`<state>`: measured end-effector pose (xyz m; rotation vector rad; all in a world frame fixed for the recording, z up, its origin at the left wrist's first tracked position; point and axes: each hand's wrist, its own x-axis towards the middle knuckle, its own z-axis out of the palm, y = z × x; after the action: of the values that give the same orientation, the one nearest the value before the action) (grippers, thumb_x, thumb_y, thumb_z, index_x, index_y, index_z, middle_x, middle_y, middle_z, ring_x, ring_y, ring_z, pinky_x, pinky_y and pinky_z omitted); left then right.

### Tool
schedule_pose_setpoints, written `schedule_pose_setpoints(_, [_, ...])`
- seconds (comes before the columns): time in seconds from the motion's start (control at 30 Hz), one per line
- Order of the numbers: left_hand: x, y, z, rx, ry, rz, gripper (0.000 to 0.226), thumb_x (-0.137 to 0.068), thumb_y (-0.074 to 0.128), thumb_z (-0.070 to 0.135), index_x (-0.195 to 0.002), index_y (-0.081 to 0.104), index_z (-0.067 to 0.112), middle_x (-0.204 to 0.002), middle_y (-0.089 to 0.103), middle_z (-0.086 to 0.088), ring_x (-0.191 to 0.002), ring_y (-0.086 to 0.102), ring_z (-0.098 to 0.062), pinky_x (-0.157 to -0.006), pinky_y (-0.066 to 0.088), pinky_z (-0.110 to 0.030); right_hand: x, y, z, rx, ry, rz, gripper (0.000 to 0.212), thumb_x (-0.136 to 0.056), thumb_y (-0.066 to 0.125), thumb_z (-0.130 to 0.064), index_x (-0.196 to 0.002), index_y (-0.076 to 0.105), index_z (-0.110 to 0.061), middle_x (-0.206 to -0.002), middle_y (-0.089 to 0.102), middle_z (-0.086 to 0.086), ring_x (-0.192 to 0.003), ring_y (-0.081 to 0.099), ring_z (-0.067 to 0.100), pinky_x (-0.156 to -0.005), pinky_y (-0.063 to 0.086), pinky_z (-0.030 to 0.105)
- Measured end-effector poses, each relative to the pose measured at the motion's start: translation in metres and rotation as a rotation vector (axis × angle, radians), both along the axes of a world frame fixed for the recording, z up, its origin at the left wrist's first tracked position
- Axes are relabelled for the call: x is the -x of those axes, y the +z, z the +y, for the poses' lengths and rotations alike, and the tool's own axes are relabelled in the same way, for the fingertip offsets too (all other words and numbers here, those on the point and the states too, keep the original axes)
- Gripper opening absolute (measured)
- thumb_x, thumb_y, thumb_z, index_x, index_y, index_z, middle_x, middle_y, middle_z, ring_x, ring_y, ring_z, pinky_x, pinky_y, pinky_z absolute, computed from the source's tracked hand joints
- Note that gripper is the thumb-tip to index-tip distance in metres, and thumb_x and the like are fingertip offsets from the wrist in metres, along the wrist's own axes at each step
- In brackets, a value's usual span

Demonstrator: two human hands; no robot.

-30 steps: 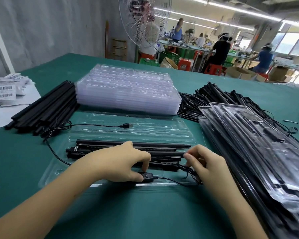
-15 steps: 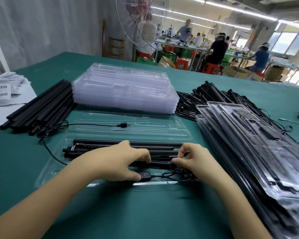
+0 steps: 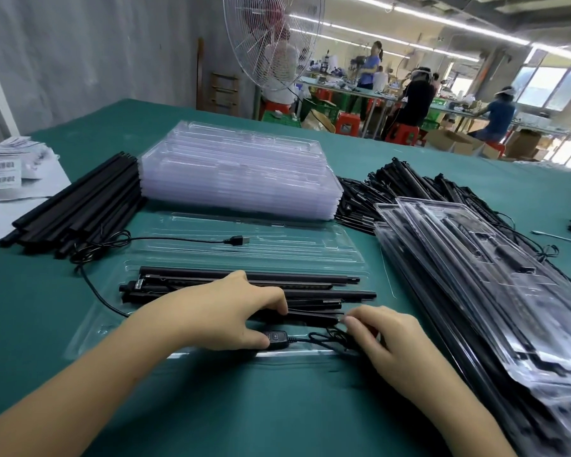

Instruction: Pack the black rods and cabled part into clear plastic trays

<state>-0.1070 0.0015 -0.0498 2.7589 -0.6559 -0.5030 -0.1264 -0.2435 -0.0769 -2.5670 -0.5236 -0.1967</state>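
Note:
An open clear plastic tray (image 3: pixel 297 255) lies on the green table in front of me. Several black rods (image 3: pixel 310 278) lie in its near half. My left hand (image 3: pixel 218 318) rests over the rods, its thumb pressing the black inline switch (image 3: pixel 276 338) of the cabled part at the tray's near edge. My right hand (image 3: pixel 386 338) pinches the bunched black cable (image 3: pixel 330 338) just right of the switch. The cable's other end loops out to the left, and its USB plug (image 3: pixel 238 240) lies on the tray's far half.
A stack of empty clear trays (image 3: pixel 238 173) stands behind the open one. Loose black rods (image 3: pixel 76 206) lie at the left, cabled parts (image 3: pixel 409 189) at the back right. Packed trays (image 3: pixel 495 291) are piled at the right. Label sheets (image 3: pixel 4 173) lie far left.
My right hand has moved left along the cable toward the switch and gathered the loose cable into a small bunch. My left hand stays on the rods and switch.

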Motion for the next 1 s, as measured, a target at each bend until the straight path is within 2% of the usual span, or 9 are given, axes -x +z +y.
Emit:
schedule_pose_setpoints(0.07, [0.0, 0.001, 0.0, 0.002, 0.0, 0.004, 0.042, -0.089, 0.056, 0.049, -0.125, 0.036, 0.053, -0.105, 0.035, 0.01, -0.093, 0.042, 0.002, -0.096, 0.041, -0.032, 0.009, 0.008, -0.009, -0.019, 0.016, 0.151, 0.036, -0.074, 0.048, -0.072, -0.099, 0.056, -0.047, -0.091, 0.059, -0.022, -0.093, 0.05, -0.009, -0.076, 0.036, 0.006])
schedule_pose_setpoints(0.13, [0.0, 0.002, 0.0, 0.001, 0.008, 0.006, 0.042, -0.088, 0.056, 0.049, -0.125, 0.036, 0.054, -0.11, 0.036, 0.009, -0.103, 0.045, -0.007, -0.099, 0.042, -0.034, 0.017, 0.009, -0.016, 0.104, 0.044, 0.245, 0.052, -0.062, 0.04, -0.087, -0.105, 0.045, -0.058, -0.104, 0.055, -0.026, -0.106, 0.043, -0.013, -0.087, 0.033, 0.006])
schedule_pose_setpoints(0.23, [0.0, 0.002, 0.001, -0.001, 0.006, 0.01, 0.042, -0.089, 0.056, 0.048, -0.125, 0.036, 0.053, -0.112, 0.038, 0.009, -0.103, 0.043, -0.006, -0.099, 0.041, -0.033, 0.02, 0.004, -0.013, 0.171, 0.061, 0.1, 0.047, -0.076, 0.033, -0.067, -0.11, 0.054, -0.042, -0.087, 0.05, -0.03, -0.1, 0.048, 0.0, -0.089, 0.036, 0.015])
schedule_pose_setpoints(0.37, [0.0, 0.003, 0.0, 0.01, 0.005, 0.013, 0.041, -0.089, 0.056, 0.047, -0.124, 0.037, 0.054, -0.112, 0.038, 0.01, -0.104, 0.043, -0.007, -0.097, 0.04, -0.03, 0.02, -0.003, -0.009, -0.124, -0.042, -0.059, 0.031, -0.086, 0.039, -0.048, -0.089, 0.062, -0.028, -0.072, 0.06, -0.012, -0.078, 0.059, 0.014, -0.074, 0.043, 0.025])
schedule_pose_setpoints(0.43, [0.001, 0.002, 0.0, 0.01, 0.008, 0.017, 0.041, -0.088, 0.056, 0.048, -0.124, 0.037, 0.055, -0.112, 0.037, 0.01, -0.104, 0.044, -0.007, -0.097, 0.04, -0.03, 0.015, -0.008, -0.005, -0.257, -0.119, -0.024, 0.012, -0.092, 0.047, -0.035, -0.087, 0.058, -0.035, -0.07, 0.064, -0.001, -0.074, 0.064, 0.01, -0.071, 0.046, 0.022])
schedule_pose_setpoints(0.53, [0.0, 0.001, 0.0, 0.016, 0.009, 0.015, 0.041, -0.088, 0.056, 0.049, -0.123, 0.036, 0.056, -0.112, 0.037, 0.011, -0.105, 0.046, -0.006, -0.098, 0.04, -0.03, 0.006, -0.01, 0.001, -0.392, -0.217, 0.025, 0.013, -0.093, 0.054, -0.023, -0.083, 0.054, -0.03, -0.063, 0.065, 0.001, -0.056, 0.06, 0.001, -0.055, 0.039, 0.01])
schedule_pose_setpoints(0.63, [-0.002, 0.001, 0.001, 0.032, -0.006, 0.005, 0.041, -0.089, 0.056, 0.047, -0.124, 0.037, 0.055, -0.106, 0.037, 0.014, -0.094, 0.038, 0.003, -0.096, 0.038, -0.027, -0.01, -0.006, 0.002, -0.45, -0.267, 0.107, 0.016, -0.091, 0.058, -0.021, -0.076, 0.055, -0.025, -0.05, 0.058, 0.002, -0.045, 0.046, 0.003, -0.047, 0.034, 0.013])
schedule_pose_setpoints(0.83, [-0.002, -0.001, 0.001, 0.029, -0.013, 0.002, 0.041, -0.089, 0.056, 0.047, -0.124, 0.037, 0.055, -0.104, 0.036, 0.017, -0.094, 0.038, 0.006, -0.094, 0.037, -0.025, -0.026, -0.007, 0.002, -0.205, -0.261, 0.146, 0.017, -0.084, 0.068, -0.03, -0.071, 0.061, -0.021, -0.054, 0.058, -0.006, -0.05, 0.047, -0.002, -0.051, 0.035, 0.011])
schedule_pose_setpoints(1.0, [-0.002, 0.0, 0.001, 0.022, 0.0, 0.007, 0.041, -0.088, 0.056, 0.049, -0.123, 0.036, 0.057, -0.105, 0.035, 0.014, -0.095, 0.041, -0.002, -0.094, 0.039, -0.027, -0.025, -0.012, 0.002, 0.0, -0.195, -0.068, 0.015, -0.084, 0.069, -0.027, -0.08, 0.069, -0.012, -0.08, 0.046, -0.006, -0.084, 0.045, 0.012, -0.073, 0.033, 0.018])
